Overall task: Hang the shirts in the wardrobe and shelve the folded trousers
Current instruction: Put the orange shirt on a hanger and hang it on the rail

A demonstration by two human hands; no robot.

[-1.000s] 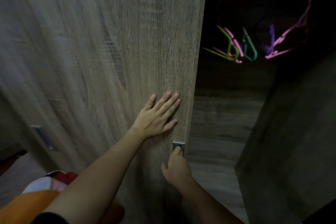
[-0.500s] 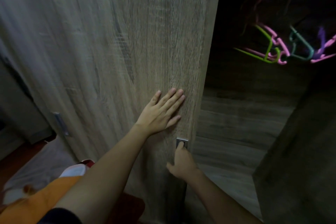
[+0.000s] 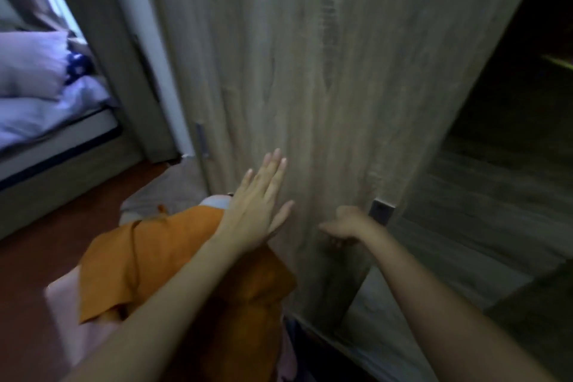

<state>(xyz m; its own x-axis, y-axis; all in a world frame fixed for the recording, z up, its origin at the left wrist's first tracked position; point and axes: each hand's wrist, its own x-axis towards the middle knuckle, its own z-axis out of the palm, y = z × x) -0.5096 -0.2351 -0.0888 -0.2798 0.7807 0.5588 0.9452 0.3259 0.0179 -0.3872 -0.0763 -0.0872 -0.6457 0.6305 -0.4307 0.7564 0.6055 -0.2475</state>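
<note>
The left hand [image 3: 260, 208] is open, fingers straight, against the grey-brown wood-grain wardrobe door [image 3: 325, 71]. The right hand [image 3: 347, 223] is at the small metal handle [image 3: 382, 211] on the door's right edge; because of blur I cannot tell its grip. The crumpled orange shirt [image 3: 173, 263] lies under the left forearm, near the door's lower left corner.

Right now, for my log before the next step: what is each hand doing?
Left hand: open, flat against the grey-brown wooden wardrobe door.
Right hand: fingers curled into that door's small recessed metal handle.
</note>
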